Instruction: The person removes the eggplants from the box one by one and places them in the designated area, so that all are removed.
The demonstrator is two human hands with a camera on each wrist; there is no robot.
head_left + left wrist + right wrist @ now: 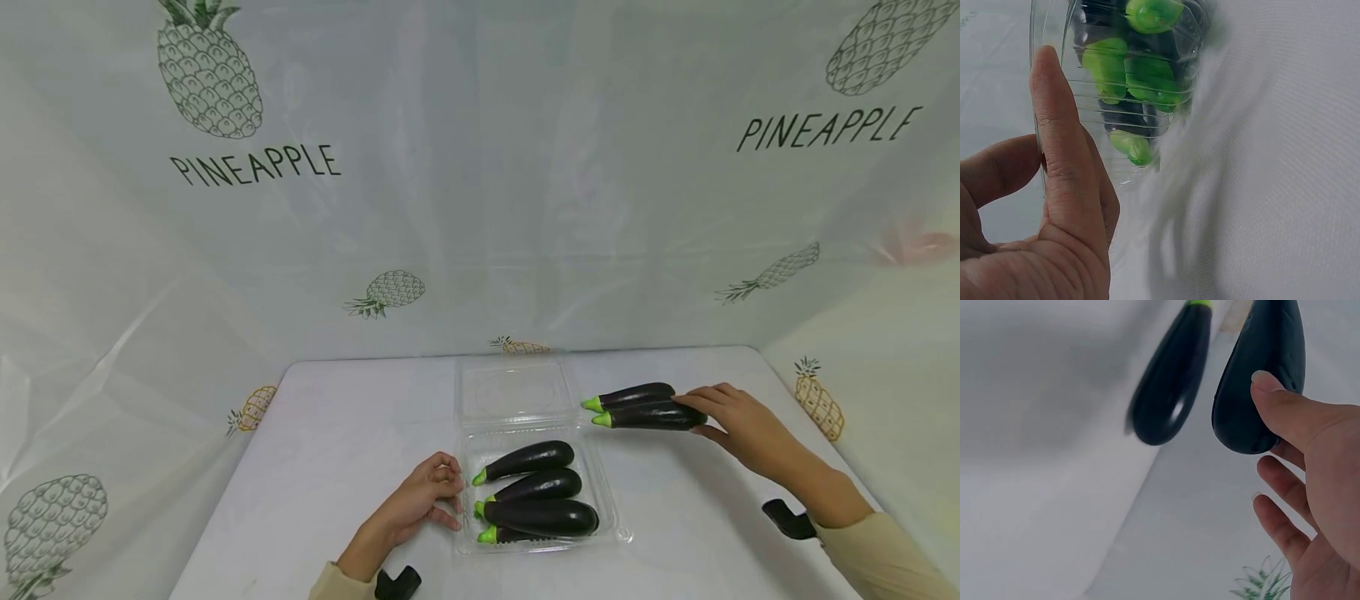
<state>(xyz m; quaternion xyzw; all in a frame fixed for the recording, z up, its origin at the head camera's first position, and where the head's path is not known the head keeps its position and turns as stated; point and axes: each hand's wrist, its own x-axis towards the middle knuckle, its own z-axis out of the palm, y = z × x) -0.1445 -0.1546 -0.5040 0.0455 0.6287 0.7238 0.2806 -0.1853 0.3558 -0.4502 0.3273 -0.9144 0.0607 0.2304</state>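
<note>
Our right hand (742, 425) grips black eggplant (648, 416) near blunt end, thumb and fingers on opposite sides, right of clear container (614, 500). Second eggplant (636, 393) just beyond held one. Our left hand (420, 496), fingers extended, touches container's left edge. Inside, four more eggplants (543, 517), green stems pointing left, nearest two overlapping. Lid (513, 392) open at far side. Beneath, white worktop (345, 433); behind, we see pale sheeting (510, 167) printed with pineapples.
</note>
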